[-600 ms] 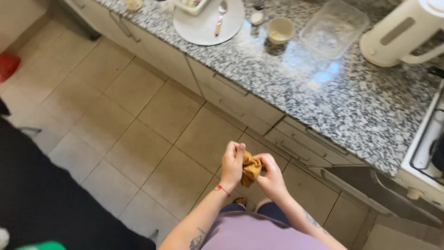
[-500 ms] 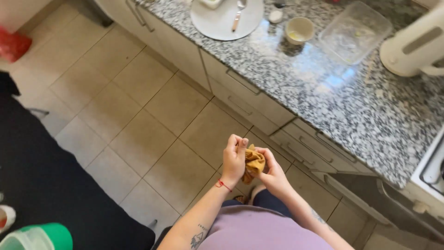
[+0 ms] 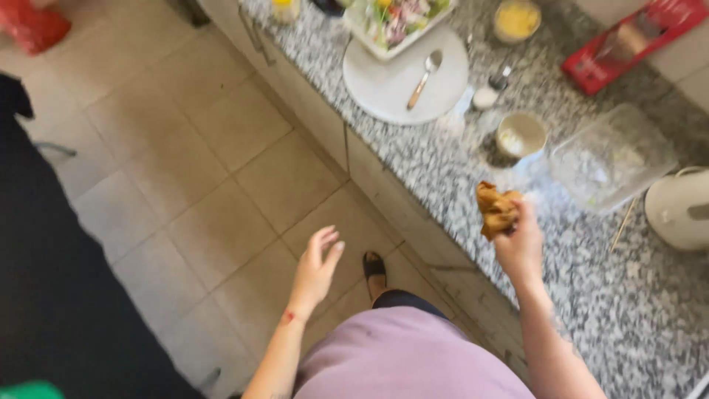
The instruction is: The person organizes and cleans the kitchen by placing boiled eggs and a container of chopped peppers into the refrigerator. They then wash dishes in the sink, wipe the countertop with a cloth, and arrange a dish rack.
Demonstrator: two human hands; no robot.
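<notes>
Crumpled brown paper (image 3: 496, 210) is now sitting squeezed in the right hand (image 3: 519, 244) only, fingers curled tight over the speckled counter (image 3: 591, 310), while the left hand (image 3: 316, 267), having let go, is hanging open and empty.

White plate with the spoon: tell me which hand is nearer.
Right. The right hand, gripping a crumpled brown cloth, is raised over the counter below the white plate; the left hand hangs over the floor.

Home kitchen, speckled grey granite counter (image 3: 591, 295) over pale cabinet drawers (image 3: 384, 177), beige tiled floor (image 3: 185, 170), white plate (image 3: 391, 85) with a spoon (image 3: 426, 74), dish of salad (image 3: 395, 18), small bowls (image 3: 521, 134), clear plastic container (image 3: 613, 155), white kettle (image 3: 683, 207)
</notes>
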